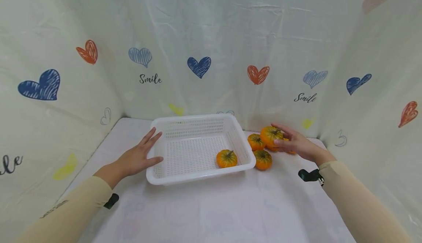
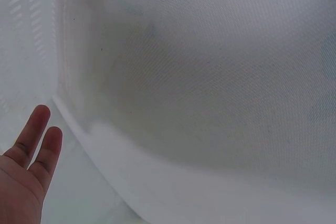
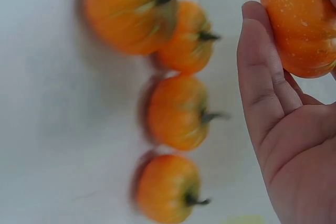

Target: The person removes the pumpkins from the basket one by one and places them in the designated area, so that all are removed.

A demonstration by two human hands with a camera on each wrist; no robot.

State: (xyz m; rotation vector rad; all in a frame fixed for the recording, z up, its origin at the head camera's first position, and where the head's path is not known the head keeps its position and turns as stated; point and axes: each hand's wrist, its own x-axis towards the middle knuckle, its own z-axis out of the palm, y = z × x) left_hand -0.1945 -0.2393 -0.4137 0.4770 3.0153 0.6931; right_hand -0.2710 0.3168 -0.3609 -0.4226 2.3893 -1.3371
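Observation:
A small orange pumpkin (image 1: 271, 135) (image 3: 300, 24) is held between the thumb and fingers of my right hand (image 1: 298, 145) (image 3: 294, 150), raised over other pumpkins. At the left end of a white plastic basket (image 1: 204, 175), my left hand (image 1: 136, 158) (image 2: 23, 179) has its fingers spread and straight, right at the rim. One pumpkin (image 1: 226, 159) sits inside the basket, in its front right corner. To the right of the basket, pumpkins (image 1: 262, 160) (image 3: 176, 113) with dark stems rest on the table, partly hidden by my right hand in the head view.
A pale cloth covers the table (image 1: 217, 213). Behind it and at both sides hangs a light curtain (image 1: 227, 34) printed with hearts and words. The basket's back rim stands close to the rear curtain.

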